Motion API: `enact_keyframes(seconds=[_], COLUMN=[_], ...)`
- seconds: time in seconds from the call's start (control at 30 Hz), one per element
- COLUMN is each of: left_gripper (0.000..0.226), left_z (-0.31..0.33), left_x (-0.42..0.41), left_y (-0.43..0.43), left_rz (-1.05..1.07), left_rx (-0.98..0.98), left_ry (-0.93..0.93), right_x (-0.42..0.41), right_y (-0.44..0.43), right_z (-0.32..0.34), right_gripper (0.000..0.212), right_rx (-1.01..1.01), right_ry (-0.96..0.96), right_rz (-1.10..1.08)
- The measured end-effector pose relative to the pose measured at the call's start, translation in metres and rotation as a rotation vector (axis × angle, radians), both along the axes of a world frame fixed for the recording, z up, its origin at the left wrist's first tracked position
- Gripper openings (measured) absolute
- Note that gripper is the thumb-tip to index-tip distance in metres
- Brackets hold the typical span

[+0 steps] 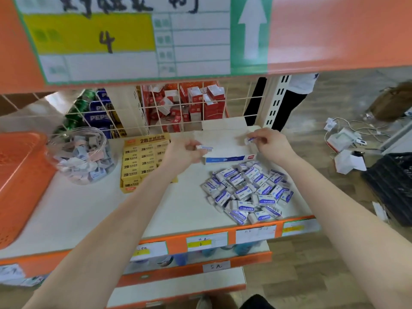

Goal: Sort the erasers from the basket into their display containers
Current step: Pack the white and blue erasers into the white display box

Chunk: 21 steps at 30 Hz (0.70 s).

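Bare forearms stretch over a white shelf (89, 210), each hand pinching 1 small eraser at the fingertips. The left hand (185, 152) grips a barcoded eraser (206, 148), and the right hand (270, 143) holds the other eraser (250, 140). Between the 2 hands lies the open white display box (225, 159), its long axis running left to right and its blue front edge toward the camera. Both erasers hover just over it, so either hand looks set for a short drop. Just in front of the box sits the loose pile of erasers (247, 190), nearer the right hand. Farther left stand a yellow 2B box (145, 161), a clear jar (82, 155) and the orange basket (20, 175).
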<state>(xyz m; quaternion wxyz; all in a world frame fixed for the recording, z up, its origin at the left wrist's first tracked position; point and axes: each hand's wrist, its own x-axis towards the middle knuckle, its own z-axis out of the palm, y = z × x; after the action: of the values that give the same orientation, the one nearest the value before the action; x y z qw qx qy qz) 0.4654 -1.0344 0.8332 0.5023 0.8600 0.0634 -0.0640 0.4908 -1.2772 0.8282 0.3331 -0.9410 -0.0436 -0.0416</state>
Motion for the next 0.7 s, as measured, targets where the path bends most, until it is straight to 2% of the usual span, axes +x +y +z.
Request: enact_keyframes(seconds=[0.13,0.27,0.43,0.57,0.63,0.7], left_gripper=[0.035,0.034,0.018,0.017,0.019,0.02], left_z=[-0.002,0.009,0.023,0.02,0.015,0.011], left_x=[-0.006,-0.01,-0.004,-0.002,-0.004,-0.006], left_y=[-0.001,0.001,0.005,-0.004,-0.011,-0.016], left_rz=[-0.038,-0.034,0.06,0.091,0.083,0.069], left_rx=[0.044,0.077,0.096,0.095,0.096,0.104], left_ry=[0.031,-0.055,-0.185,-0.192,-0.173,-0.169], right_x=[-0.002,0.003,0.012,0.018,0.025,0.03], right_y=[0.001,0.004,0.012,0.016,0.018,0.023], right_z=[-0.003,0.003,0.018,0.021,0.02,0.02], right_gripper=[0.032,0.024,0.019,0.024,0.023,0.022], right_rx=[0.051,0.094,0.283,0.124,0.036,0.033], right_ry=[-0.006,-0.156,-0.145,-0.121,-0.076,-0.027], right_rz=[-0.025,-0.065,0.036,0.251,0.281,0.292])
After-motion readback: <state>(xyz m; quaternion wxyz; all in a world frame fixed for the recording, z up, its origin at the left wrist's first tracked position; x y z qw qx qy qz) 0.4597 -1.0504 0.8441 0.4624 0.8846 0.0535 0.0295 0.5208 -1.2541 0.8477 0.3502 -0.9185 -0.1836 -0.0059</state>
